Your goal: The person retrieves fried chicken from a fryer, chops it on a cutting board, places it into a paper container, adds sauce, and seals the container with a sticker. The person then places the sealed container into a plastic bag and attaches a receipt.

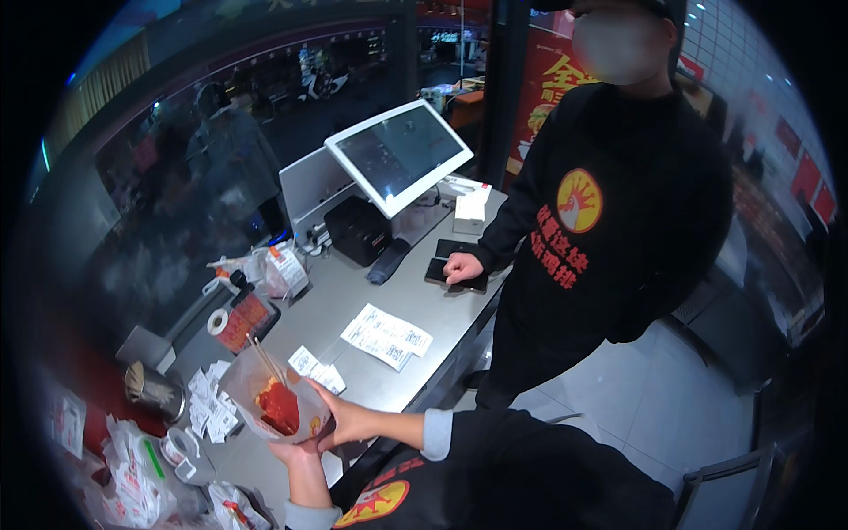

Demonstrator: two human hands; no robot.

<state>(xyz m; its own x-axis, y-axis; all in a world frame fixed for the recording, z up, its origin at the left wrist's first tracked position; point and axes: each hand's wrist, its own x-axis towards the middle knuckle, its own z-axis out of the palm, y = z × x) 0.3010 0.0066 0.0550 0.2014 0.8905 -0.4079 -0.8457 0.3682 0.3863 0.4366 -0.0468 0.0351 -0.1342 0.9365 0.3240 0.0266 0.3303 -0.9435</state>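
Note:
Both my hands hold a white paper food bag [242, 383] over the near part of the counter. Its mouth is open toward me, and food coated in red sauce [279, 405] shows inside. Thin wooden skewers [267, 361] stick up out of it. My left hand [299, 452] supports the bag from below, at its near bottom edge. Around the right side of the bag curls my right hand [344, 419], its fingers partly hidden behind the paper. Printed receipts [317, 370] lie on the counter just beyond the bag.
A white-framed touchscreen terminal [401, 156] stands on the grey counter [324, 291]. A co-worker [583, 199] stands at right, one hand on a phone [437, 271]. Nearby are more receipts [387, 334], a label roll [228, 324], a metal canister [156, 391] and plastic bags [136, 474].

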